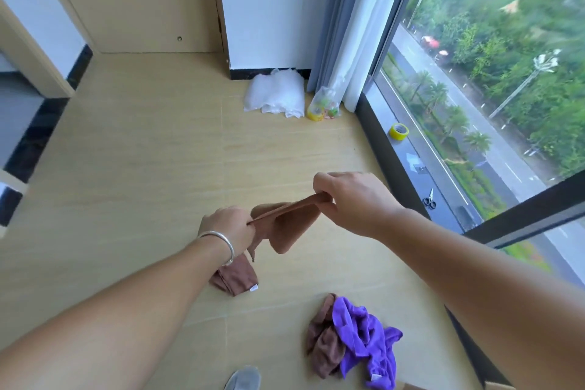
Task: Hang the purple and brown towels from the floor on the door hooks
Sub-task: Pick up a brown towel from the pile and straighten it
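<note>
I hold a brown towel [285,228] stretched by its top edge between both hands above the floor. My left hand [228,226] pinches its lower left end, and my right hand [351,199] pinches the upper right end. The rest of the towel hangs down, its bottom part [235,279] showing below my left wrist. On the floor at lower right lie a crumpled purple towel [367,339] and another brown towel [324,345], touching each other. The light wooden door [136,0] stands at the back; no hooks show on it.
A white plastic bag [275,95] and a clear bag of small items [323,104] lie by the curtain [345,25]. On the window sill sit a yellow tape roll [398,131] and scissors [429,199]. A grey shoe [243,378] shows at the bottom edge.
</note>
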